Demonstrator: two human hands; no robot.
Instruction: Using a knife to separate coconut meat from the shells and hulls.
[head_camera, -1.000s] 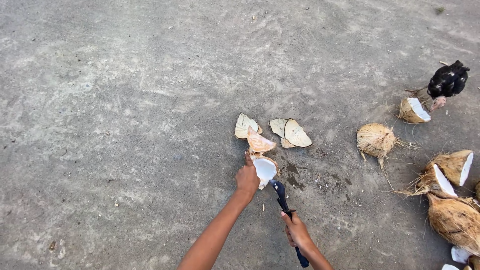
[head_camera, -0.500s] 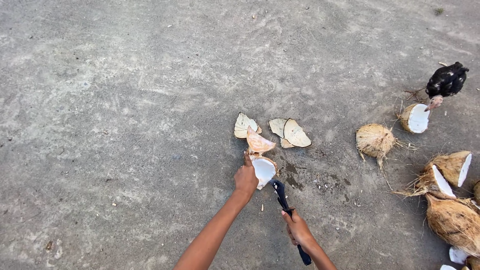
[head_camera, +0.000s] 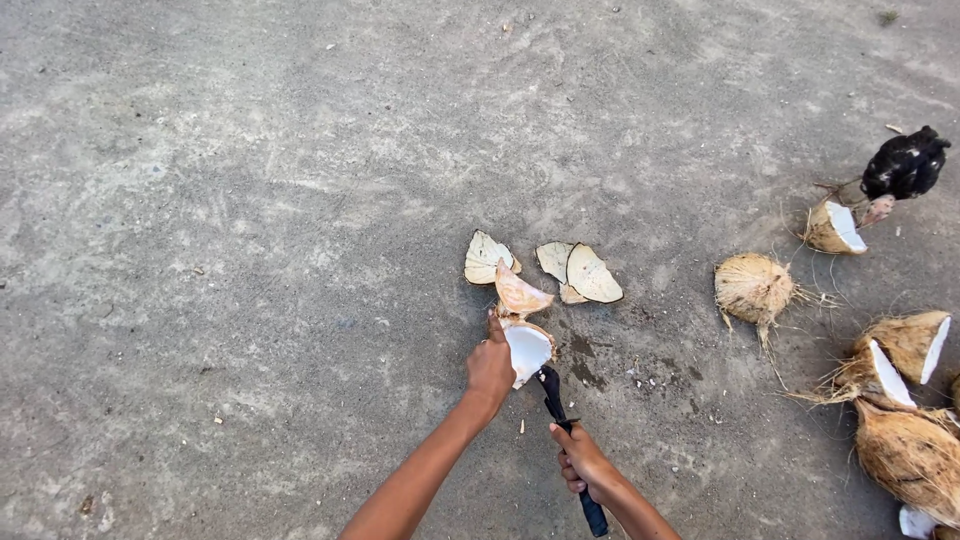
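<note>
Here, hands (head_camera: 490, 365) (head_camera: 578, 462) press a dark tool (head_camera: 556, 405) into a coconut piece (head_camera: 526, 348).

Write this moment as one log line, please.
left hand: holds coconut piece | right hand: grips dark tool, tip at piece | nearby: empty shells, black chicken

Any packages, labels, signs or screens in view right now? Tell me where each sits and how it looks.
None in view: no package, label, sign or screen.
Only bare concrete ground, the left hand on a coconut piece, the right hand on a dark tool, shell pieces, husked coconuts at right and a black bird.
</note>
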